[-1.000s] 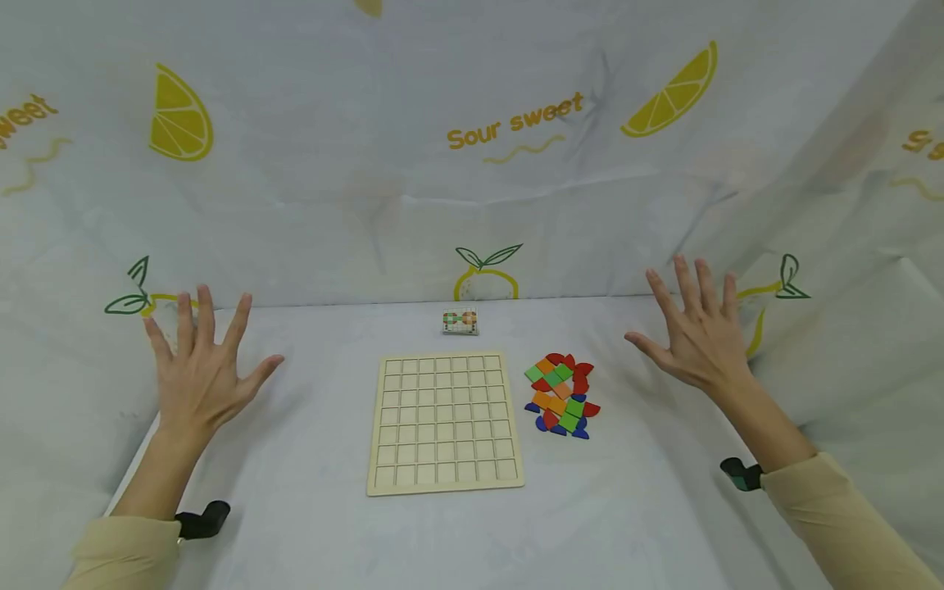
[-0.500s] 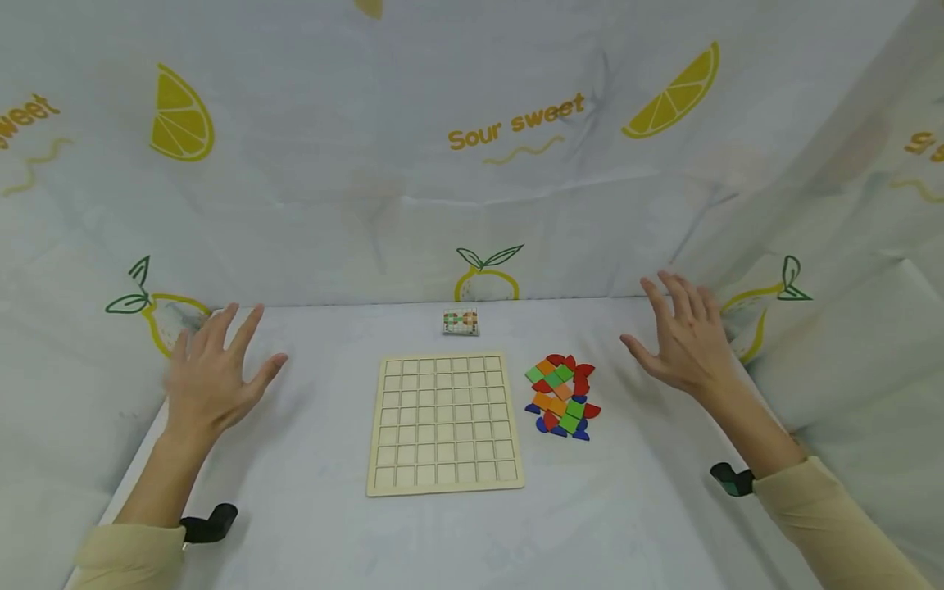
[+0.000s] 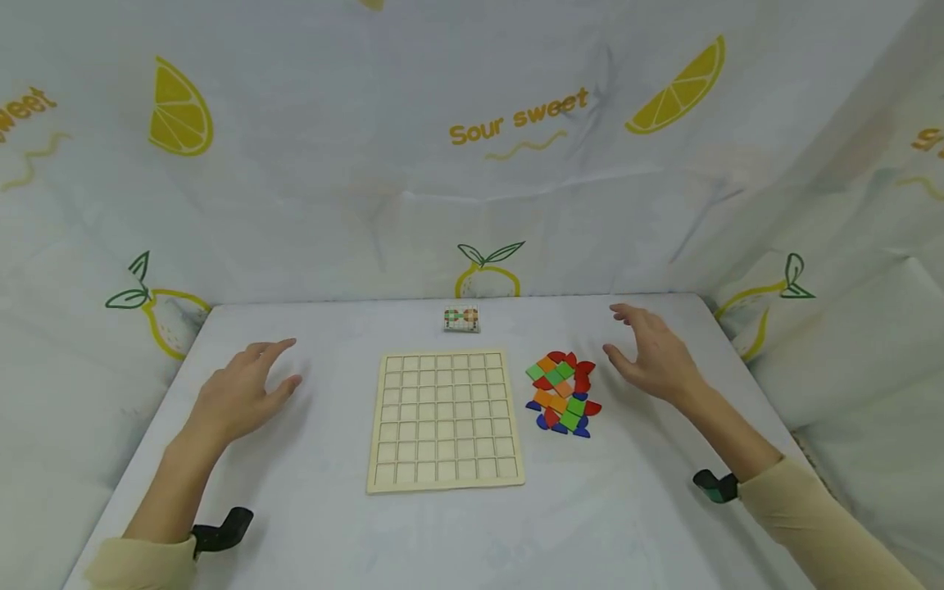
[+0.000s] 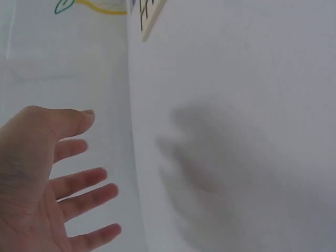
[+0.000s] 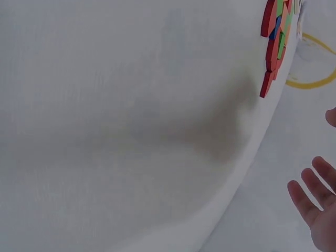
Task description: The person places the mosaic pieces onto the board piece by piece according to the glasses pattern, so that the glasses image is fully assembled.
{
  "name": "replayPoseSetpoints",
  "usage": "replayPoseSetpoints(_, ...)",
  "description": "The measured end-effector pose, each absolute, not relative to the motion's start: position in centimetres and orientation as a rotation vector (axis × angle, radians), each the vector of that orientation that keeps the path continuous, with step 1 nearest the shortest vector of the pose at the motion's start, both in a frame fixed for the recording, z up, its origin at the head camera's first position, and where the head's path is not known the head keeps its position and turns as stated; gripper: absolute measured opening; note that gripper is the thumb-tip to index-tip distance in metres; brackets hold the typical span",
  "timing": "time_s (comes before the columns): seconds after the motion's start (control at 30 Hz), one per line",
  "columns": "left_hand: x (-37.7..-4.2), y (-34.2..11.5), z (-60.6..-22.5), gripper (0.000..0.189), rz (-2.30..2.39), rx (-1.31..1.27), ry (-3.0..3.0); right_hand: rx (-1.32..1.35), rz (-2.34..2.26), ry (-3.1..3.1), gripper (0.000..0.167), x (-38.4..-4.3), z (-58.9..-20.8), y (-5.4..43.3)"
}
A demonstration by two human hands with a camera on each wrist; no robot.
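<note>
My left hand (image 3: pixel 234 395) hovers over the table left of a square wooden grid board (image 3: pixel 446 421), its fingers relaxed and holding nothing. In the left wrist view the left hand (image 4: pixel 47 184) has its fingers spread apart, and a corner of the grid board (image 4: pixel 149 20) shows at the top. My right hand (image 3: pixel 655 354) hangs in the air to the right of a pile of flat coloured pieces (image 3: pixel 564 395), thumb apart from the fingers. Red, orange, green and blue squares and rounded shapes make up that pile. The right wrist view shows the coloured pieces (image 5: pixel 275 39) beyond the loosely extended fingers.
A small stack of printed cards (image 3: pixel 461 319) lies behind the board near the table's back edge. White cloth with lemon prints (image 3: pixel 487 283) hangs at the back and sides. The white table (image 3: pixel 317 524) carries everything.
Both hands have come down and inward from a raised, spread-finger pose. Their fingers have relaxed. The board, pieces and cards stay where they were.
</note>
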State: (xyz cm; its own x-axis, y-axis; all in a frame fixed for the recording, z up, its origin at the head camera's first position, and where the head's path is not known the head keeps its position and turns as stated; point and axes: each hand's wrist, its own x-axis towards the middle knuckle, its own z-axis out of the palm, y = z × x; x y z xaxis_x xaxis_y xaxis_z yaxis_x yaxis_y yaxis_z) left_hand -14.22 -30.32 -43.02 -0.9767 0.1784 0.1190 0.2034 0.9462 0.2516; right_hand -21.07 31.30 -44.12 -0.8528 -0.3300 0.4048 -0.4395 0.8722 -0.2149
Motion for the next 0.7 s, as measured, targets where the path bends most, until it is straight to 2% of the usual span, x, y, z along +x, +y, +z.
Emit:
replayPoseSetpoints(0.37, -12.9, -27.5, -43.9, 0.056, -1.015, -0.373, -3.210, 0.580, 0.864, -2.882, 0.037, -21.7, -46.1, 29.6)
replayPoseSetpoints(0.7, -12.0, -25.6, -45.4, 0.049, -1.376, -0.407, -3.179, 0.619, 1.070, -2.979, 0.034, -23.1, -47.5, 29.2)
